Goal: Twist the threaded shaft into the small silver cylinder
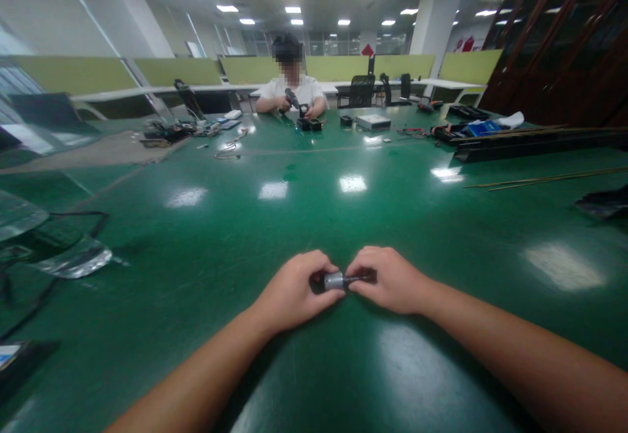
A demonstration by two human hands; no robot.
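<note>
Near the front middle of the green table (pixel 294 224), a small silver cylinder (pixel 334 280) sits between the thumb and fingers of my left hand (pixel 297 289). It looks like a small motor or chuck; I cannot tell which. From its right end a thin dark shaft (pixel 351 279) points toward my right hand (pixel 392 280). The right thumb and fingers pinch this shaft, and its far end runs into the shade of the palm. Both hands are closed, their fingertips almost meeting, just over the tabletop.
Across the table a person (pixel 290 89) holds a power drill (pixel 291 98) over black parts (pixel 310 124). A clear plastic bag (pixel 73 256) and black cables lie at left. Thin rods (pixel 554 178) and a long black channel (pixel 530 145) lie at right, near a white box (pixel 373 121).
</note>
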